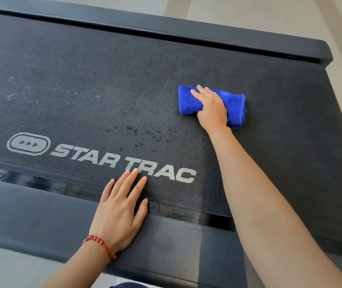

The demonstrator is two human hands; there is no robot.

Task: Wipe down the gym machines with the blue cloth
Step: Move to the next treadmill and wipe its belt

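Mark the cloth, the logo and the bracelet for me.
cloth (188, 100): head view, left folded end, clear of the right hand.
logo (95, 155): head view, on the letters of STAR printed on the belt.
bracelet (99, 242): head view, red beads across the left wrist.

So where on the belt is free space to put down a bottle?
Free: the wide belt between the far rail and the logo. Taken: the cloth under the right hand, and the left hand on the near rail.
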